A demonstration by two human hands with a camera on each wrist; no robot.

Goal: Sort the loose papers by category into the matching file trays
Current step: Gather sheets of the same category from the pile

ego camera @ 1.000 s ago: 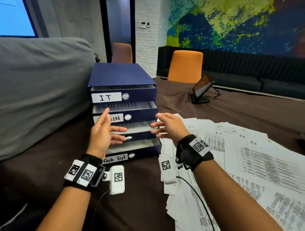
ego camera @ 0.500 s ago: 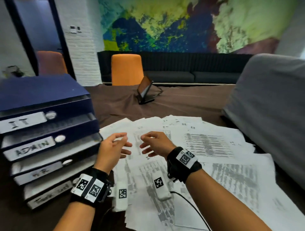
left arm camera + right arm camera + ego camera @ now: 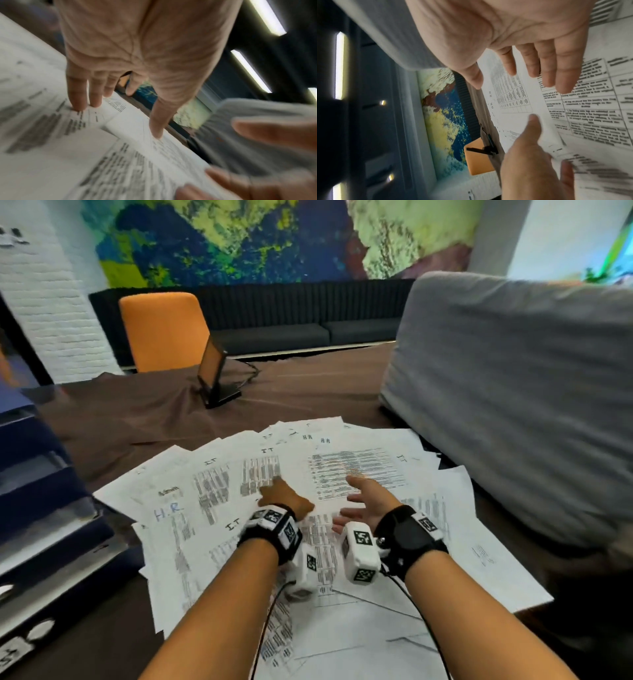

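Several loose printed papers [image 3: 356,470] lie fanned over the brown table, hand-marked IT, HR or Admin; one sheet reads H.R [image 3: 168,513]. My left hand [image 3: 279,493] lies palm down on the pile, and its straight fingertips [image 3: 76,105] touch a sheet. A short way to its right, my right hand [image 3: 366,499] hovers open just above the papers, fingers [image 3: 547,70] straight and holding nothing. The dark blue stacked file trays [image 3: 41,491] stand at the left edge, only partly in the head view.
A big grey cushion [image 3: 513,405] borders the papers on the right. A tablet on a stand [image 3: 215,374] sits farther back on the table, with an orange chair [image 3: 164,330] behind it. Cables trail from both wrists over the near sheets.
The head view has swung right, from the trays to the paper pile. Both hands moved away from the tray fronts to the papers, and the left hand came down onto a sheet.
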